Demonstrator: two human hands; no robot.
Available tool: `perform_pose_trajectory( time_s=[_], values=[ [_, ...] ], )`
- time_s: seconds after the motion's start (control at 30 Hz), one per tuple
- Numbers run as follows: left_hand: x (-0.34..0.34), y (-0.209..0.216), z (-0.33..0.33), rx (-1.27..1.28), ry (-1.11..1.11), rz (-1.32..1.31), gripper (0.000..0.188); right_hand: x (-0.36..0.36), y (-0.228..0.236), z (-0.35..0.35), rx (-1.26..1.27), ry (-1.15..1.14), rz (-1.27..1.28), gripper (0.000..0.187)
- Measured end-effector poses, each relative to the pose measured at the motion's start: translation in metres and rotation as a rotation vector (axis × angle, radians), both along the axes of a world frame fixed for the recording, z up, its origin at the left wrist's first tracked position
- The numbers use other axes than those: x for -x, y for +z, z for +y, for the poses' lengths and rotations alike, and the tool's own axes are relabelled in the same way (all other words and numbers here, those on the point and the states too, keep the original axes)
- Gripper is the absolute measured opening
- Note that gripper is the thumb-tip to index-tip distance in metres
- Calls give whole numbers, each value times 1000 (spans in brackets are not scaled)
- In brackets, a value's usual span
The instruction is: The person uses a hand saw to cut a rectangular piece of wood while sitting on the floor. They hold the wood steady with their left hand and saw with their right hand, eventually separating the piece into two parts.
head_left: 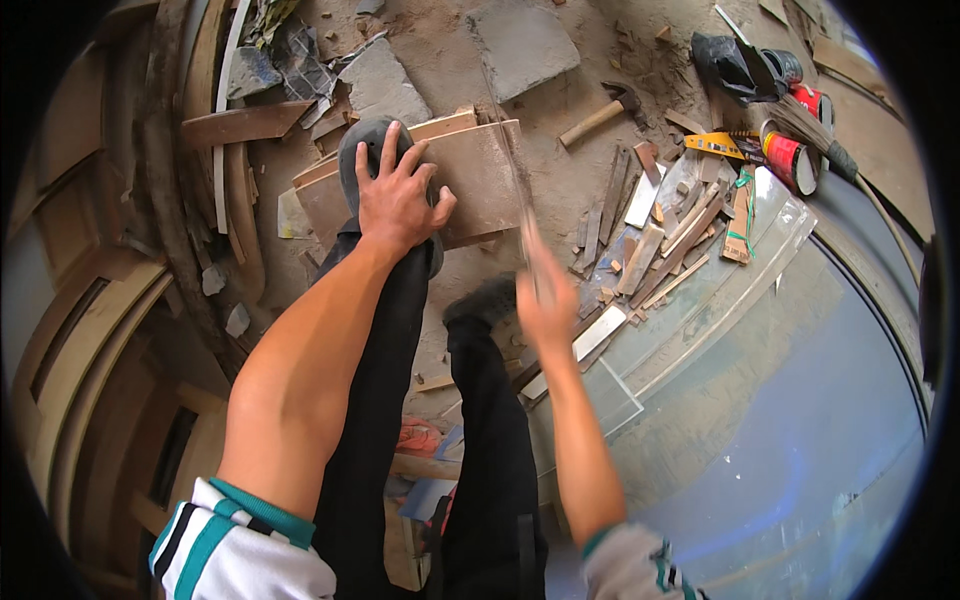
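Splaying left fingers [389, 150], right fingers [550, 298] gripping saw [515, 168]

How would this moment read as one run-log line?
left hand: spread over left shoe | left shoe: on wooden board | right hand: gripping handsaw, blurred | blade: at board's right end | hammer: on ground

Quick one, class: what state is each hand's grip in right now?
Left hand: open, spread over the dark shoe.
Right hand: closed, holding a saw; motion blur hides finer detail.
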State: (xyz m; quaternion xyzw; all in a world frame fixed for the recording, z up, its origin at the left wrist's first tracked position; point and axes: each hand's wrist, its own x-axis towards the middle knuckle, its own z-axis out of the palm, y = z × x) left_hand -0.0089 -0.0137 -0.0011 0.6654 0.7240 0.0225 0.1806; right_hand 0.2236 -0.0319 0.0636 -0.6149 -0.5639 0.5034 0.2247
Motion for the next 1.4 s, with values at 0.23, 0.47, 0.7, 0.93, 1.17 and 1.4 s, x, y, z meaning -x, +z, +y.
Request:
perform_pose_trajectory(
  time_s=[0.23,0.47,0.7,0.93,1.17,1.4],
  values=[
    [9,0,-6,-21,36,-33,37,-15,54,-35,59,44,-42,48],
    [1,-3,3,-38,16,-50,35,2,-13,13,-31,48,-67,48],
    [15,-1,-8,1,34,-12,35,-25,63,-70,8,25,54,50],
    [-10,1,10,-23,-27,-39,34,6,-22,43,59,-5,-4,46],
    [-1,2,1,6,-4,20,33,-25,76,-49,100,-38,8,48],
    [-25,0,23,-19,-51,3,36,5,-25,64,49,-66,11,45]
  ],
)
